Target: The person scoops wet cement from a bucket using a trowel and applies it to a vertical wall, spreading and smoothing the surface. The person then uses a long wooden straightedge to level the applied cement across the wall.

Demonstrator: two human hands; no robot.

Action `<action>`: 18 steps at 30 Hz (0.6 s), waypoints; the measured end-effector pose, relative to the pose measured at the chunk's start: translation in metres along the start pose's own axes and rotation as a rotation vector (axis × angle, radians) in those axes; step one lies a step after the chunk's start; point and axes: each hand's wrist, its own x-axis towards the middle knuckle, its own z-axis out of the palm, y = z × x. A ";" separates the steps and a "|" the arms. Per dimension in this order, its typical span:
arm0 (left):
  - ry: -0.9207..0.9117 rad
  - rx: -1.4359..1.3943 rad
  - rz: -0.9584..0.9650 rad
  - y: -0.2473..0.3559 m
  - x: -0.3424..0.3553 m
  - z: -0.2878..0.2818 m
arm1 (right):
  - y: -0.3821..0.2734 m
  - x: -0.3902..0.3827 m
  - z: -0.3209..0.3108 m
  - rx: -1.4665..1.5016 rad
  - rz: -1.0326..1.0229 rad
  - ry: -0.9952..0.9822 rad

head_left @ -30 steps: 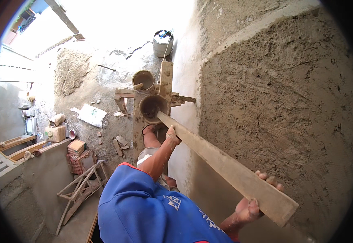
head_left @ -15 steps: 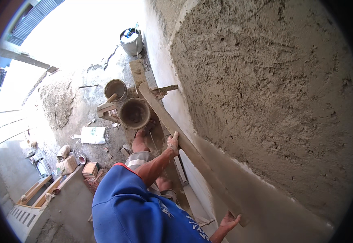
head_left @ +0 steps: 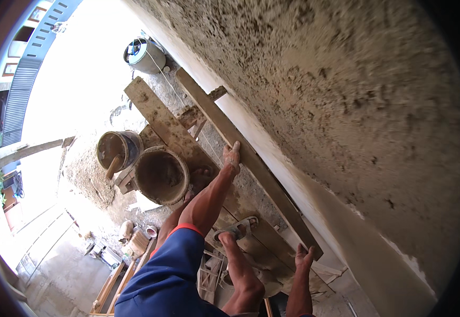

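Over on the far left we've got a building front with a grey shutter (head_left: 21, 100) and a wooden beam (head_left: 19, 154) poking in. Moving right, two mortar-caked buckets sit side by side on the scaffold: the smaller bucket (head_left: 118, 149) with a stick in it, and the bigger bucket (head_left: 161, 176) just beside it. Up top there's a blue-and-white drum (head_left: 145, 55) down on the ground. A dirty scaffold plank (head_left: 172, 132) runs diagonally under us, and our sandalled foot (head_left: 235, 231) stands on it.

Our left hand (head_left: 232, 157) sits on the long wooden straightedge (head_left: 240, 153), fingers curled over its edge about midway along, arm in the blue sleeve (head_left: 172, 274) stretched out. Our right hand (head_left: 304, 259) is at the near end of the same board, fingers spread and reaching up onto it from below; how firm that hold is, we can't really tell.

The straightedge lies flat along the foot of the rough plastered wall (head_left: 346, 95), which fills the whole right side, with a smoother band (head_left: 356, 222) just below the rough stuff.
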 end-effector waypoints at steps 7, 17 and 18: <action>-0.048 -0.110 0.097 -0.010 0.131 0.014 | 0.084 0.129 0.077 -0.005 -0.069 -0.043; -0.109 -0.153 0.178 0.006 0.212 0.047 | 0.119 0.204 0.136 0.074 -0.115 -0.200; -0.102 -0.158 0.233 0.015 0.216 0.053 | 0.121 0.207 0.148 0.131 -0.075 -0.190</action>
